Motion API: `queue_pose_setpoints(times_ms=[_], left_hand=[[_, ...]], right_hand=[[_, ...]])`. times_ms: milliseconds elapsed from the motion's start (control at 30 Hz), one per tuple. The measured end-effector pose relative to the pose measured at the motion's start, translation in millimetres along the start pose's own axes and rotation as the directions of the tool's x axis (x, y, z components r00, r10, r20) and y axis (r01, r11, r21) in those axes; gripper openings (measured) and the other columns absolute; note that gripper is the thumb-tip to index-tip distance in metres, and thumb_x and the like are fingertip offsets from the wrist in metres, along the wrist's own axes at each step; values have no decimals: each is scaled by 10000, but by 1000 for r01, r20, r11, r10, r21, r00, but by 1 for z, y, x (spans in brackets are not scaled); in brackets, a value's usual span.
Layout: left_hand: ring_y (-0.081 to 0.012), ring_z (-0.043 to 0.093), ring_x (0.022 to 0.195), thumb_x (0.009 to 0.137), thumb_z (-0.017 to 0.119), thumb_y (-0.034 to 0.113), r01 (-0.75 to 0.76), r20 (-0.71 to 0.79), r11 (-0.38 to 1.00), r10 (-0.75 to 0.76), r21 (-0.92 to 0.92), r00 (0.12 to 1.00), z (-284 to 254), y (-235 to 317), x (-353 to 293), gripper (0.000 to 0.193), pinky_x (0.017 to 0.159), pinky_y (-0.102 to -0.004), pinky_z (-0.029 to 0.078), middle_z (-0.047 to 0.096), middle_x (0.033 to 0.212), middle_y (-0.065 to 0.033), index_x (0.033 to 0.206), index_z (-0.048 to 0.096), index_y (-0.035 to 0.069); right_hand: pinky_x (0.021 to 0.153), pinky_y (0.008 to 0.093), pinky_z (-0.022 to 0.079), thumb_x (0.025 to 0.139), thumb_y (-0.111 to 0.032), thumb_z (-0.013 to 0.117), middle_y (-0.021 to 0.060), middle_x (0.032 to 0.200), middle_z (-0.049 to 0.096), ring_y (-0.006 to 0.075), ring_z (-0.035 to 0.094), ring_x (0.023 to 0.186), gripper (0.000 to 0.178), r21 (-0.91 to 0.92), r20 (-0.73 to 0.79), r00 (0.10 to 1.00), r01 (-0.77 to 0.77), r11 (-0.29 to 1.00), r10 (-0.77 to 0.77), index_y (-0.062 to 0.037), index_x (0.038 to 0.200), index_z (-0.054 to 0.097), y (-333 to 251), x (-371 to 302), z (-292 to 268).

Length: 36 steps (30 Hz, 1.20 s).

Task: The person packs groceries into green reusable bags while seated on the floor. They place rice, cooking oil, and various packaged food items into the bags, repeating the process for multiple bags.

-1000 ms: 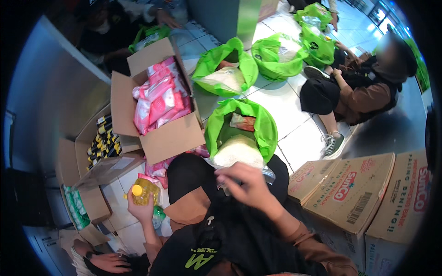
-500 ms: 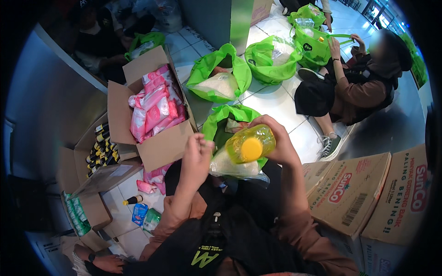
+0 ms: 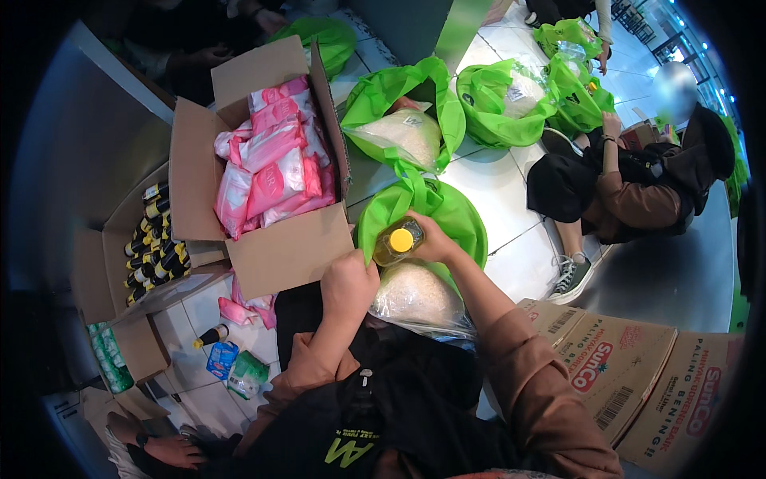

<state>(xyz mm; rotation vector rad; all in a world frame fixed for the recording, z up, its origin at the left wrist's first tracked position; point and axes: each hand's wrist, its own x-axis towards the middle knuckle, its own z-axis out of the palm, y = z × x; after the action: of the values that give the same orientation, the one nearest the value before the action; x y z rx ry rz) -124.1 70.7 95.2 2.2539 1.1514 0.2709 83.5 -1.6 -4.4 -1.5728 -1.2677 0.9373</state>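
Observation:
My right hand grips a clear bottle of yellow oil with a yellow cap. It holds the bottle inside the mouth of a green cloth bag, with the cap up toward me. My left hand is closed at the bag's near left rim and seems to pinch its edge. A clear plastic pack of rice rests in the near side of this bag, just below the bottle. The bottle's lower end is hidden in the bag.
Left stands an open carton of pink-and-white packets. Beyond it is a carton of dark yellow-capped bottles. Green bags with rice stand ahead. A co-worker sits at right, near closed cartons. A blue packet lies on the floor.
My right hand has lowered the oil bottle into the bag and turned it more upright. My left hand has closed at the bag's rim. The view has shifted slightly.

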Motion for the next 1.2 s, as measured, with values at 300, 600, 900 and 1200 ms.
queue_pose_setpoints(times_ms=[300,600,900,1200], left_hand=[[-360,515,1161,785,690,63,-439,53,850,472,-292,880,-8,36,18,472,970,-429,445,494,1260,-178,1237,560,30],[-388,493,1175,757,712,5,-476,52,876,481,-80,875,21,55,32,471,1026,-448,411,492,1275,-184,1198,547,33],[-412,539,1146,641,829,174,-216,335,964,258,-157,906,59,20,64,719,958,-442,462,529,1203,-231,1271,500,62],[-391,622,1016,638,760,77,-365,68,832,429,-417,901,90,23,107,562,874,-405,506,647,1056,-226,1165,573,22]], right_hand=[[968,342,471,718,-56,759,116,1168,657,249,625,1080,544,-101,93,964,-242,965,251,-33,1231,580,40,-2,-15],[952,397,467,848,-181,673,180,1250,621,327,594,1145,458,-585,-166,941,-334,739,294,-70,1284,585,104,-7,-35],[960,409,462,853,-201,678,185,1265,610,333,587,1154,479,-590,-234,806,-562,580,544,-63,1299,570,76,-18,-12],[741,384,506,766,40,646,173,897,654,300,643,809,439,-219,-550,761,-529,820,344,-8,1197,576,-21,-43,-41]])
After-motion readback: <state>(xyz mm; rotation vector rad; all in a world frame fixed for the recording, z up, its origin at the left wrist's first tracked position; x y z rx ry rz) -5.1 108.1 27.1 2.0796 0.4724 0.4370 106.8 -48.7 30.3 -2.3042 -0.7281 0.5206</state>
